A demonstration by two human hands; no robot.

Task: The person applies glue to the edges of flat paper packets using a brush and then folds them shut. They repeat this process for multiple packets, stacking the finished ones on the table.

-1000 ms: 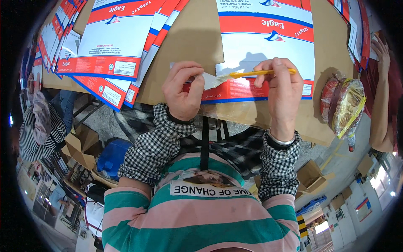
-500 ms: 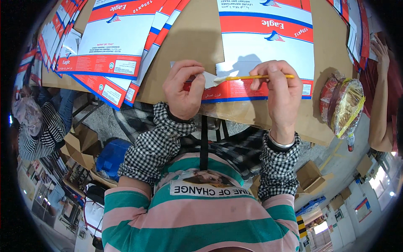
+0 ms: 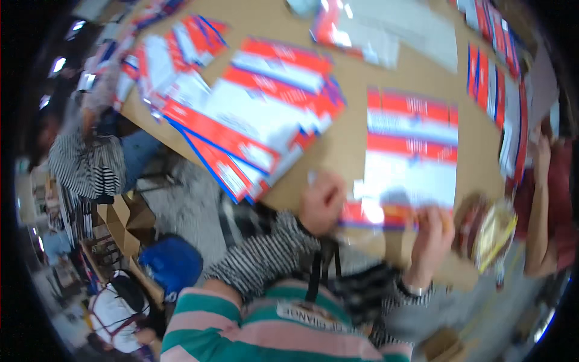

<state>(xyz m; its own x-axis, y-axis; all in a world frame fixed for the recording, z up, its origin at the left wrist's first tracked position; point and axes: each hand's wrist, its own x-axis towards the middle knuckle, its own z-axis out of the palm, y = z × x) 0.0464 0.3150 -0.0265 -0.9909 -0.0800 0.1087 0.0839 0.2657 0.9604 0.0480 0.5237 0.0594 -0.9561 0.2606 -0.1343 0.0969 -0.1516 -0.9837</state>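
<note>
The bare left hand (image 3: pixel 324 202) now leaves the flat red-white-blue cardboard sheet (image 3: pixel 411 169), centre right, seemingly unpinned. Blur hides its fingers' state and the right hand's (image 3: pixel 433 235).

Someone here wears a shirt (image 3: pixel 271 338) in broad green and pink stripes.
Black-and-white oversleeves (image 3: pixel 265 256), finely patterned, reach toward a bare left hand (image 3: pixel 324 202) and right hand (image 3: pixel 433 235); a silvery bangle (image 3: pixel 416 291) circles the right wrist. A lettered white patch (image 3: pixel 295 312) sits near a black strap (image 3: pixel 314 274).
</note>
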